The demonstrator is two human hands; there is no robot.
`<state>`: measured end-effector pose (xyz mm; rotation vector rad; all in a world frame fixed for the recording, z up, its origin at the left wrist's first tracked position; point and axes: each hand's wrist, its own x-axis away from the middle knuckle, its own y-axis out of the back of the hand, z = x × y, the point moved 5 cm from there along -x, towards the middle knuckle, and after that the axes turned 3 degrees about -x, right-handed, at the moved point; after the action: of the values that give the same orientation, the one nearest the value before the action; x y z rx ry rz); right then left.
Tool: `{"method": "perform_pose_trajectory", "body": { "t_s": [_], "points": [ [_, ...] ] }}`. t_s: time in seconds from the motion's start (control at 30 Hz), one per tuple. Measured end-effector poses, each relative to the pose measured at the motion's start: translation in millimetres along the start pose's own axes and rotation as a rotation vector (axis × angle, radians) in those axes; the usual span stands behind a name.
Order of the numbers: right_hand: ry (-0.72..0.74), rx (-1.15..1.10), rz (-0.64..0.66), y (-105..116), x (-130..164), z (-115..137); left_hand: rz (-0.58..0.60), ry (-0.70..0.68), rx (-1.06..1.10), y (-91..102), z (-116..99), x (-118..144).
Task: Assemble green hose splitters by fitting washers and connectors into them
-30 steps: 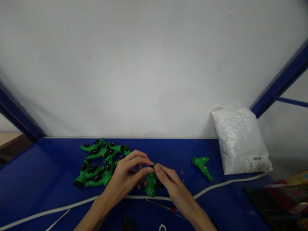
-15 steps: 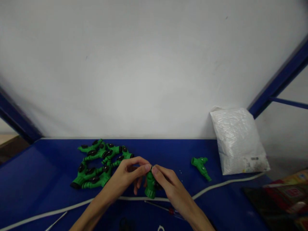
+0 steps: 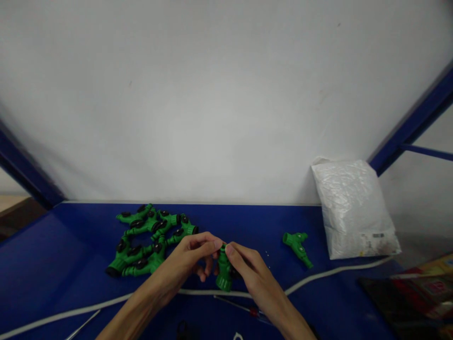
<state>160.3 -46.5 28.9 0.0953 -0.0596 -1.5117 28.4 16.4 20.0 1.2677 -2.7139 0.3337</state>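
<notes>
Both hands met over the blue workbench [image 3: 318, 302]; the left hand [image 3: 189, 259] and right hand [image 3: 249, 271] pinched the top of an upright green fitting [image 3: 224, 273], its long axis vertical between the fingertips.

At your ten o'clock a heap of green fittings with black caps [image 3: 150, 241] lies on the blue table [image 3: 71, 264]. A lone green fitting [image 3: 297, 247] sits at your two o'clock, and further right a white plastic bag [image 3: 354, 208] leans against the pale wall [image 3: 212, 94]. You have a white cord [image 3: 318, 276] running across the table, a red-handled screwdriver [image 3: 244, 308] at six o'clock, and colourful packaging [image 3: 424, 283] at four o'clock.
</notes>
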Motion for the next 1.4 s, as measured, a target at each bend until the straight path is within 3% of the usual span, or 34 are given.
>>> {"method": "perform_pose_trajectory", "body": {
  "t_s": [0.2,0.4,0.57,0.7,0.8,0.97,1.4],
  "points": [
    [0.031,-0.054,0.055,-2,-2,5,0.103,0.099,0.208,-8.6,13,-3],
    [0.023,-0.036,0.073,0,-2,0,0.093,0.157,0.375,-11.5,20,-4],
    [0.037,0.019,0.059,1,-3,-3,-0.002,0.112,0.23,-13.0,13,-1],
    [0.023,-0.067,0.058,-1,-4,-3,-0.085,-0.054,0.025,-8.5,6,-1],
    [0.012,-0.219,0.052,-2,-5,-8,-0.084,-0.193,-0.079,-5.7,1,-2],
    [-0.043,-0.299,-0.063,4,-8,-27,-0.1,-0.265,-0.171,-1.7,0,-5],
    [0.087,0.145,-0.131,10,-10,-13,-0.208,-0.357,-0.215,2.3,6,-8]
  ]
}}
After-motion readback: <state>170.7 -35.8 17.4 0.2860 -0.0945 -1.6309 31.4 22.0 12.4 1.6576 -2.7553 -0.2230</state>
